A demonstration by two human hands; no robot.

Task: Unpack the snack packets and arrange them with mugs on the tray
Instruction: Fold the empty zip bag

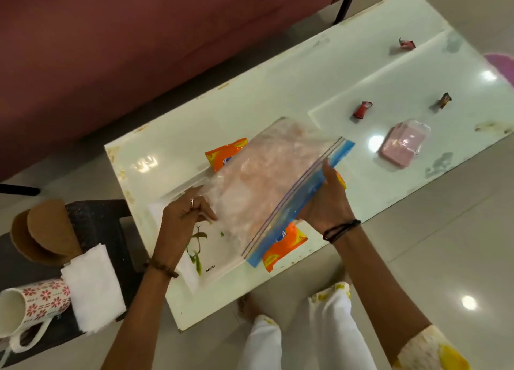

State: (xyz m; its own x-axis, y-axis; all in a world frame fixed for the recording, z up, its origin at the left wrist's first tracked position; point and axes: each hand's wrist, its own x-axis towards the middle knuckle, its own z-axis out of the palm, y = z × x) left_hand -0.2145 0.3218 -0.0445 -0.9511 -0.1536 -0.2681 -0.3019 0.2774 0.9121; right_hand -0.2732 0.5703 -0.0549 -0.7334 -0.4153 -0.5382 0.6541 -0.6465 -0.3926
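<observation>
Clear plastic zip bag (267, 180) (contents blurred), gripped by both hands, left (185, 215) and right (325, 203), above the white tray (211, 258).

1. One view only, the head camera, looking steeply down from above the person's own arms.
2. It faces forward over the white table (278, 91), which runs diagonally across the frame.
3. Close in: both forearms enter from the bottom edge.
4. Wide-angle lens, taking in a sofa (139, 36) along the top and floor (445, 230) at the right.
</observation>
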